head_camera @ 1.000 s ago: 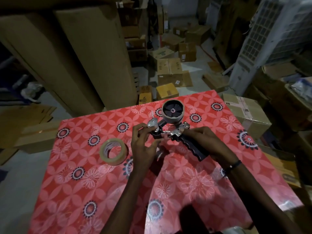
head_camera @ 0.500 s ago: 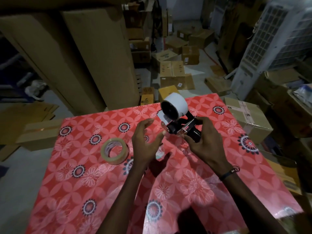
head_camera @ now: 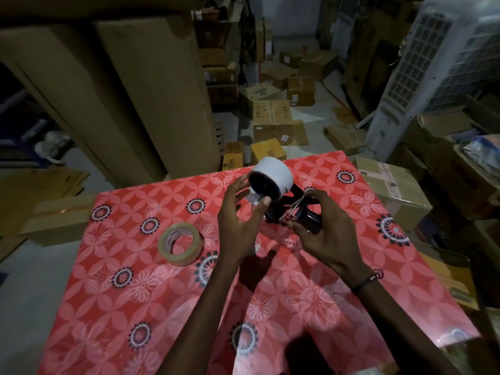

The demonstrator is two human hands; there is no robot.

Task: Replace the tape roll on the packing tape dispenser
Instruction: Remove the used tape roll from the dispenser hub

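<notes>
My right hand (head_camera: 322,234) grips the black handle of the packing tape dispenser (head_camera: 296,212), held tilted above the red flowered table (head_camera: 270,307). A white, nearly spent core (head_camera: 272,178) sits on the dispenser's spindle, its dark hollow facing me. My left hand (head_camera: 238,223) reaches up to that core, thumb and fingertips spread around its near rim and touching it. A fresh roll of clear tape (head_camera: 180,244) lies flat on the table, left of my left hand.
Tall cardboard cartons (head_camera: 140,90) stand behind the table's far left edge. Several small boxes (head_camera: 273,120) litter the floor beyond. A white grilled appliance (head_camera: 422,77) rises at the back right, with a taped carton (head_camera: 389,190) beside the table's right edge.
My right hand lifted the dispenser off the table and turned it so the white core points up and toward me. My left hand let go of the front end and rose to the core.
</notes>
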